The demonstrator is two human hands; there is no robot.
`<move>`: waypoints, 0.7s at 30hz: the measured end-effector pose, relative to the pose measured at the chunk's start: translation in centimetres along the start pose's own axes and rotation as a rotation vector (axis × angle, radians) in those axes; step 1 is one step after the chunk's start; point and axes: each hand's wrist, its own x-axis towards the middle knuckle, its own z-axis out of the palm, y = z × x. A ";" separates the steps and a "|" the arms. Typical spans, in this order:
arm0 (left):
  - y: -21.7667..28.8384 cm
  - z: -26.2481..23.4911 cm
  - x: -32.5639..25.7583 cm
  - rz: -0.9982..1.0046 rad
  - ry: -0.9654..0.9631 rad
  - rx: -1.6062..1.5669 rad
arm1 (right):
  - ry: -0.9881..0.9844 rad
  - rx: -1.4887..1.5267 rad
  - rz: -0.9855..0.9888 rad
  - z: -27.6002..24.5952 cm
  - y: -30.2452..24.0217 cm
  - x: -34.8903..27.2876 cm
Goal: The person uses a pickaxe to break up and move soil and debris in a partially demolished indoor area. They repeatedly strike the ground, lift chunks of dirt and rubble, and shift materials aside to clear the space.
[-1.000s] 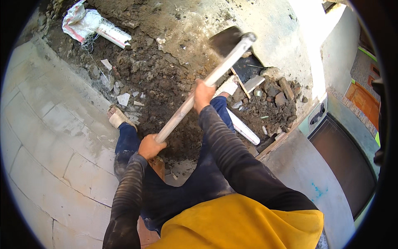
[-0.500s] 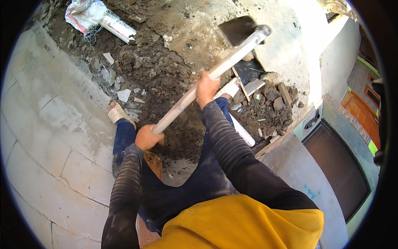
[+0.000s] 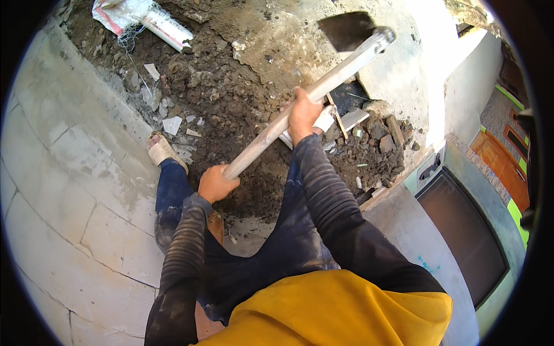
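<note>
Hands (image 3: 217,184) on hoe (image 3: 267,137), rubble (image 3: 382,144) near, sack (image 3: 122,12); pipe (image 3: 167,32), apparently

Right of top centre, the hoe's blade (image 3: 348,32) is blurred, while the upper edge cuts off the white sack (image 3: 118,14) at upper left. Near the centre, the person's right grip (image 3: 304,116) partly hides the right shoe (image 3: 325,119); the yellow shirt (image 3: 329,311) runs out below.

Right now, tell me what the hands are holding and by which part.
A hoe, by its wooden handle: the left hand grips it at the end nearer the body, the right hand farther up, toward the dark blade.
</note>
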 end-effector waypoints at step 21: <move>0.0 2.4 -15.5 -0.462 -0.169 0.032 | -0.045 -0.175 0.712 -3.6 10.0 -10.0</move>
